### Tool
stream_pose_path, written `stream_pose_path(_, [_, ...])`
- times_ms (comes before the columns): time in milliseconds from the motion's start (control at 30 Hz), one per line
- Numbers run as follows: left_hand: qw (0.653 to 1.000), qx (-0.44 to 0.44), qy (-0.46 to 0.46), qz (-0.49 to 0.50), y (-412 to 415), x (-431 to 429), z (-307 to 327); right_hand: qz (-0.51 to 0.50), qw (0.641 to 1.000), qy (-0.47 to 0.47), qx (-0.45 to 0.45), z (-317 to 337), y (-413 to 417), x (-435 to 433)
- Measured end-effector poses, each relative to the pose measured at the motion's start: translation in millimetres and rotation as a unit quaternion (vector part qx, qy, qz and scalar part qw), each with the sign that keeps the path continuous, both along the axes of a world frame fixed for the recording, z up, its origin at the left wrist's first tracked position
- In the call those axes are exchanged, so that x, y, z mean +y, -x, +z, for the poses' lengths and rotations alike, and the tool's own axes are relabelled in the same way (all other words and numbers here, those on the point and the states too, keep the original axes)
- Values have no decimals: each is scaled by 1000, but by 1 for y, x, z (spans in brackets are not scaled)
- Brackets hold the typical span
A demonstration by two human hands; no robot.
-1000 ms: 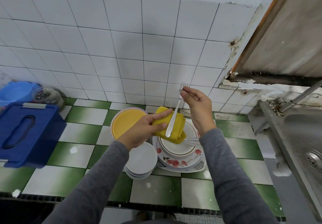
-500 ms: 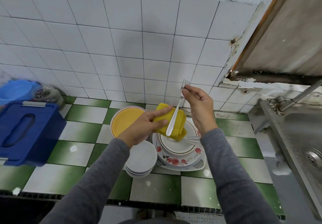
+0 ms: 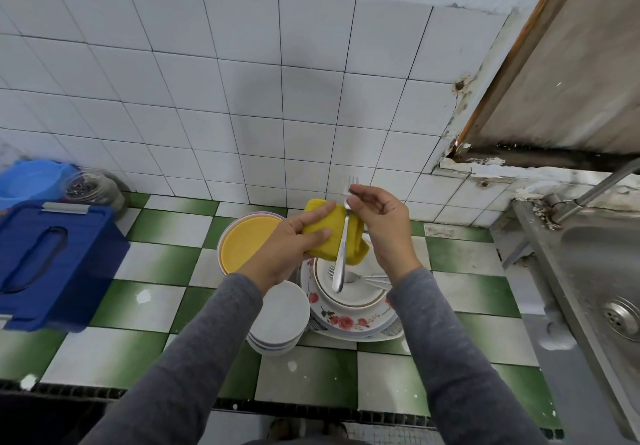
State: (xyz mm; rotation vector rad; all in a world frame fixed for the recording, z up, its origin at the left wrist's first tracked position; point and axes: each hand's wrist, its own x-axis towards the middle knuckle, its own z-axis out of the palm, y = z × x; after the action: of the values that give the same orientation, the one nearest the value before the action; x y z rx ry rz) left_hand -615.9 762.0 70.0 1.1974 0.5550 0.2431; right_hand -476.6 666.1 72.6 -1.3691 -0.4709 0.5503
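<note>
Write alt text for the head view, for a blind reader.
The left hand grips a folded yellow cloth against a fork that the right hand pinches below its upturned tines. Beneath them stacked plates and white bowls stand on a green-and-white tiled counter, a blue box to the left, a steel sink to the right.

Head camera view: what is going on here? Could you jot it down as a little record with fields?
Activity: wiping a fork with a yellow cloth
Right hand: pinches the fork just below its tines, tines pointing up
Left hand: grips the yellow cloth against the fork's handle
Below the hands: stack of plates with cutlery lying on top
Beside the stack: yellow plate, white bowls
Far left: blue box, glass jar
Far right: metal sink
Surface: green and white tiles
</note>
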Motion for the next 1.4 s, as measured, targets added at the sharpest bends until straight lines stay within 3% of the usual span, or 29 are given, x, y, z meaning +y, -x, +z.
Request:
stream_pose_path(167, [999,-12,30,36,-8,-2,-1,-2,996,54,-66,-6,5,1])
stream_pose_path(367, [996,-30,45,69,-11,-7,-4,-21,962,148,-231,-3,10,-1])
stream_pose_path(600, [993,-48,45,101,-13,-4,-3,-58,929,157,-330,-2,17,-1])
stream_pose_path(800, [984,-83,60,144,-14,-1,3,-13,932,155,-327,-8,25,-5])
stream_pose_path(1033, [980,-89,78,163,-12,-2,3,67,940,189,-276,-15,23,-13])
stream_pose_path(1400, [979,-96,79,160,-9,-3,8,113,961,165,-190,-11,24,-21])
